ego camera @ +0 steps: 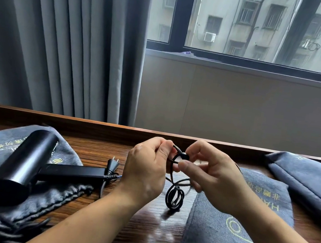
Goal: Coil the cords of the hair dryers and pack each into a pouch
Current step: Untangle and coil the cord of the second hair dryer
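Left hand [145, 173] and right hand [209, 178] each pinch a black cord [167, 198], possibly fastening it, above a wooden table [93, 148]. Its loops dangle below the hands. A black hair dryer [22, 163] lies left on a grey pouch [57, 193]; a second pouch [233, 226] lies right.

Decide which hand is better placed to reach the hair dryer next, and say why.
Probably the left hand: the hair dryer lies just left of it, while the right hand is farther off, across the cord both pinch.
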`<control>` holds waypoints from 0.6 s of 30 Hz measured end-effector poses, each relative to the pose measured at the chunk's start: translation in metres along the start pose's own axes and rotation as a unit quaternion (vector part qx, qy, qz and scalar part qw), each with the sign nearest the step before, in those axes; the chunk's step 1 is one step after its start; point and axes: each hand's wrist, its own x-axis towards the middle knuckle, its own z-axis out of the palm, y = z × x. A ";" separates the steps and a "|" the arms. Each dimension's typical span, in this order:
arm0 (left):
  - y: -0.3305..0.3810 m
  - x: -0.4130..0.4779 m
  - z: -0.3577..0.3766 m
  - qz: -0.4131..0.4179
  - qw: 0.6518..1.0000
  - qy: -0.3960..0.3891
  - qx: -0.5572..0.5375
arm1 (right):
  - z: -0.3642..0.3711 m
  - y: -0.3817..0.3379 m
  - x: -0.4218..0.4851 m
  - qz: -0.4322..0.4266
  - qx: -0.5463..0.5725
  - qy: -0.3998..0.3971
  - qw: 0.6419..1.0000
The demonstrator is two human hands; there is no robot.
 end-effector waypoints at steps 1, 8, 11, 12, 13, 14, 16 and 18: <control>-0.001 0.000 0.000 -0.010 1.000 -0.006 -0.016 | -0.001 0.001 0.000 -0.005 -0.028 0.004 1.000; -0.006 0.002 -0.007 0.210 0.963 -0.112 0.123 | -0.015 0.006 -0.003 -0.026 -0.087 0.016 0.996; -0.002 0.002 -0.009 0.125 0.988 -0.085 0.017 | -0.012 0.004 -0.004 -0.029 -0.076 -0.006 0.997; 0.001 0.001 -0.008 0.078 0.994 -0.074 -0.025 | -0.011 0.003 -0.003 -0.026 -0.067 -0.012 0.997; 0.005 -0.001 -0.007 0.040 0.997 -0.050 -0.043 | -0.009 0.002 -0.003 -0.025 -0.058 -0.015 0.998; 0.007 0.000 -0.006 0.009 0.998 -0.025 -0.048 | -0.008 0.000 -0.003 -0.027 -0.055 -0.016 0.998; 0.003 0.000 -0.004 -0.034 0.998 -0.002 -0.053 | -0.006 -0.001 -0.003 -0.044 -0.095 -0.003 0.994; 0.000 -0.001 -0.002 0.002 1.000 -0.014 -0.008 | -0.005 -0.002 -0.003 -0.052 -0.142 0.026 0.988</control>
